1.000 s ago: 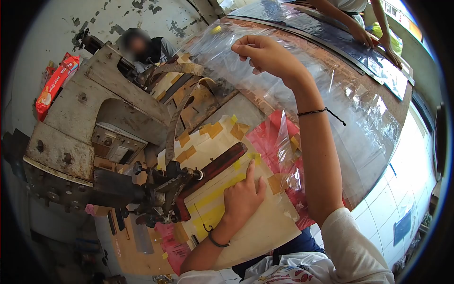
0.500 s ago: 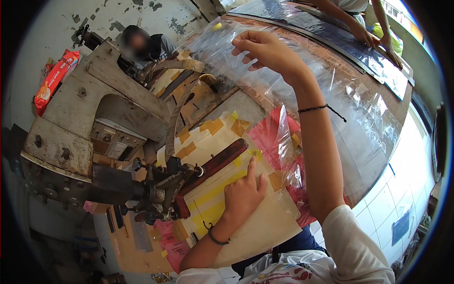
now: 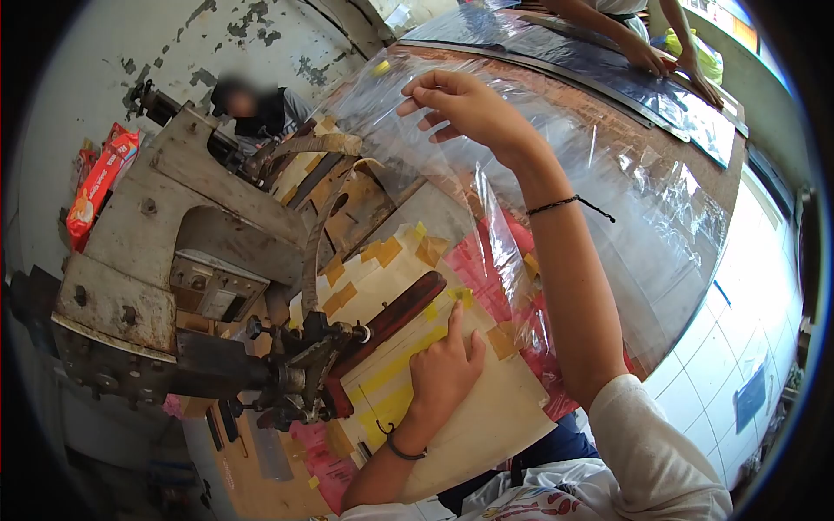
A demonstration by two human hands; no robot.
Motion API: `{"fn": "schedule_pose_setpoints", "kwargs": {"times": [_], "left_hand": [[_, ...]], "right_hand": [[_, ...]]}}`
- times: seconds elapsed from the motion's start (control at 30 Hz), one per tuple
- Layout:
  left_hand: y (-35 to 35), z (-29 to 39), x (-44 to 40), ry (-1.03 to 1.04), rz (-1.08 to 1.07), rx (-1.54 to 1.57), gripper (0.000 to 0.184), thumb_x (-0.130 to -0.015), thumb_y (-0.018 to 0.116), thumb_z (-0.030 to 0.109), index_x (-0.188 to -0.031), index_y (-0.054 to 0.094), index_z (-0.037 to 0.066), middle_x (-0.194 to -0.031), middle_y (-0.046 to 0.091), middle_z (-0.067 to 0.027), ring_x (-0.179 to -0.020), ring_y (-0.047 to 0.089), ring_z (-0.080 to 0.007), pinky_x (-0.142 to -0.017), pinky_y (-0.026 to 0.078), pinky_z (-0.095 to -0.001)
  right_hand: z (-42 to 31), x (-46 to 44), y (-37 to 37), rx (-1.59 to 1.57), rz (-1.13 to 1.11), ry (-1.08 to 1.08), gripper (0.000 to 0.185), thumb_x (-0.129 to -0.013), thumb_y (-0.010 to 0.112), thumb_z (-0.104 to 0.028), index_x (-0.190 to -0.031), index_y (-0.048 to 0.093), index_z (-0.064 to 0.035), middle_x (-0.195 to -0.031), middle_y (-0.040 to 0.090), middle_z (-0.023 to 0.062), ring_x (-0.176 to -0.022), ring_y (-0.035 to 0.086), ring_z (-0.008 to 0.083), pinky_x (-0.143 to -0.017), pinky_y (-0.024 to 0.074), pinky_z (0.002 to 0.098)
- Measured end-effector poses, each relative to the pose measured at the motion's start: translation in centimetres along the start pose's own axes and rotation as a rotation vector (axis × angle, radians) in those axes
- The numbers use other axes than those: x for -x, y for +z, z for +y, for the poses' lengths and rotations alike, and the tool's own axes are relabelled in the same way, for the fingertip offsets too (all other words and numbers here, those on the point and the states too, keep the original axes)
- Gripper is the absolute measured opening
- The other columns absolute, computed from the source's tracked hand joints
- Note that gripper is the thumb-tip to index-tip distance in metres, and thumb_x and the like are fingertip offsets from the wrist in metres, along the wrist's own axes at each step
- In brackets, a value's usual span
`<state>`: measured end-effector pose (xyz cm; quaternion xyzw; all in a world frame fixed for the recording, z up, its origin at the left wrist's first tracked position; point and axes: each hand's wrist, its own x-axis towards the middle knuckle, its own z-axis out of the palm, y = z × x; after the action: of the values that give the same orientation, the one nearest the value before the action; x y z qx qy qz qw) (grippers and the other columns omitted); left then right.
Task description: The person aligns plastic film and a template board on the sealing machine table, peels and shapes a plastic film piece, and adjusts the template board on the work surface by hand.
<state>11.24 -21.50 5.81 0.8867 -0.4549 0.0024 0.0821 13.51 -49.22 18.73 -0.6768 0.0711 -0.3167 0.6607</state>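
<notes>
My left hand point(image 3: 441, 373) rests on the cream board point(image 3: 504, 404), index finger stretched out to the yellow tape near the end of a dark red bar point(image 3: 395, 319), thumb apart, other fingers curled. Nothing shows in it. My right hand point(image 3: 460, 108) is raised over the table, its fingers bent in a pinch. Thin clear plastic film point(image 3: 495, 221) seems to hang from those fingers toward the board's far edge; the exact grip is hard to see. The bar is fixed beneath the head of a worn metal press point(image 3: 122, 295). Pink sheeting point(image 3: 473, 260) lies by the board.
Clear plastic sheets point(image 3: 643, 234) cover the large table at right. At its far side, another person's hands point(image 3: 669, 65) work on a dark sheet point(image 3: 556, 61). A second person point(image 3: 261, 113) is behind the press. A red biscuit packet point(image 3: 102, 187) lies on the press.
My right hand has moved slightly left in view, with the clear film drawn along toward the press. My left hand stays at the same place on the board. The camera view has shifted a little.
</notes>
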Motion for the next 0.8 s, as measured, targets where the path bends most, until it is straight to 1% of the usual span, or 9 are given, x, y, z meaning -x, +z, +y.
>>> {"fn": "schedule_pose_setpoints", "kwargs": {"times": [0.1,0.2,0.4,0.5,0.6,0.63,0.7,0.77,0.8], "left_hand": [[-0.2,0.1,0.0,-0.016,-0.017,-0.006,0.055,-0.093,0.057,0.037,-0.141,0.051,0.011,-0.059,0.064,-0.0161,-0.055,0.066,-0.0372,-0.055,0.053,-0.0492],[0.2,-0.2,0.0,0.067,0.048,-0.057,0.056,-0.094,0.054,0.037,-0.143,0.049,0.009,-0.054,0.062,-0.0124,-0.048,0.064,-0.0333,-0.048,0.053,-0.0461],[-0.4,-0.2,-0.1,0.088,0.043,-0.05,0.053,-0.095,0.054,0.037,-0.14,0.052,0.009,-0.055,0.063,-0.0137,-0.051,0.066,-0.0339,-0.05,0.054,-0.0456],[-1.1,-1.0,-0.2,0.152,0.073,0.09,0.048,-0.094,0.059,0.034,-0.134,0.057,0.009,-0.055,0.062,-0.0131,-0.05,0.064,-0.0328,-0.049,0.051,-0.0434],[-6.1,-0.4,0.2,0.115,0.021,0.372,0.042,-0.092,0.066,0.027,-0.129,0.061,0.009,-0.049,0.052,-0.0078,-0.043,0.056,-0.0206,-0.045,0.043,-0.0354],[-7.6,-0.4,0.6,0.109,0.056,0.477,0.041,-0.092,0.067,0.025,-0.129,0.061,0.007,-0.049,0.049,-0.0045,-0.043,0.051,-0.0158,-0.045,0.039,-0.033],[-10.6,-0.4,0.9,0.097,0.138,0.686,0.039,-0.093,0.068,0.02,-0.128,0.061,0.004,-0.05,0.042,0.002,-0.045,0.041,-0.0062,-0.045,0.032,-0.0282],[-14.0,0.4,0.5,0.076,0.29,0.857,0.036,-0.097,0.064,0.016,-0.129,0.059,0.0,-0.055,0.037,0.008,-0.053,0.033,0.0,-0.048,0.025,-0.023],[-15.2,0.7,-0.2,0.074,0.394,0.919,0.037,-0.098,0.063,0.016,-0.129,0.058,-0.002,-0.056,0.038,0.0092,-0.053,0.032,0.0005,-0.048,0.024,-0.0222]], "right_hand": [[-0.2,0.2,0.0,-0.067,-0.007,0.006,0.031,-0.102,0.056,-0.031,-0.12,0.063,-0.0074,-0.109,0.072,0.0005,-0.09,0.061,0.0106,-0.081,0.0545,0.029],[-0.2,0.0,-0.1,-0.114,-0.034,-0.007,0.03,-0.102,0.056,-0.031,-0.12,0.063,-0.008,-0.11,0.071,0.0006,-0.09,0.06,0.0106,-0.082,0.054,0.0286],[-1.4,0.6,-0.2,-0.122,-0.116,-0.062,0.029,-0.101,0.058,-0.03,-0.118,0.065,-0.0081,-0.113,0.071,0.0013,-0.089,0.06,0.0094,-0.081,0.0535,0.0272],[-2.6,1.3,-0.5,-0.11,-0.183,-0.105,0.029,-0.1,0.061,-0.029,-0.118,0.065,-0.0069,-0.113,0.071,0.0027,-0.083,0.06,0.0079,-0.078,0.0542,0.0268],[-3.5,1.9,-1.3,-0.09,-0.25,-0.155,0.03,-0.099,0.062,-0.027,-0.119,0.065,-0.0054,-0.112,0.071,0.0047,-0.076,0.06,0.0059,-0.074,0.0549,0.0257],[-3.9,2.2,-1.4,-0.072,-0.25,-0.171,0.03,-0.099,0.063,-0.027,-0.119,0.065,-0.005,-0.112,0.072,0.0054,-0.073,0.06,0.0054,-0.072,0.0548,0.0251],[-4.7,2.5,-1.6,-0.046,-0.254,-0.2,0.03,-0.098,0.063,-0.026,-0.119,0.065,-0.0046,-0.11,0.073,0.0063,-0.07,0.061,0.0047,-0.07,0.0545,0.0236],[-5.4,3.0,-1.5,-0.03,-0.261,-0.219,0.029,-0.098,0.064,-0.025,-0.118,0.066,-0.0048,-0.107,0.074,0.0067,-0.068,0.061,0.0042,-0.068,0.0538,0.0219],[-5.8,3.4,-1.2,-0.026,-0.263,-0.227,0.027,-0.098,0.064,-0.023,-0.118,0.066,-0.005,-0.106,0.074,0.0069,-0.068,0.061,0.0044,-0.067,0.0535,0.0215]]}}
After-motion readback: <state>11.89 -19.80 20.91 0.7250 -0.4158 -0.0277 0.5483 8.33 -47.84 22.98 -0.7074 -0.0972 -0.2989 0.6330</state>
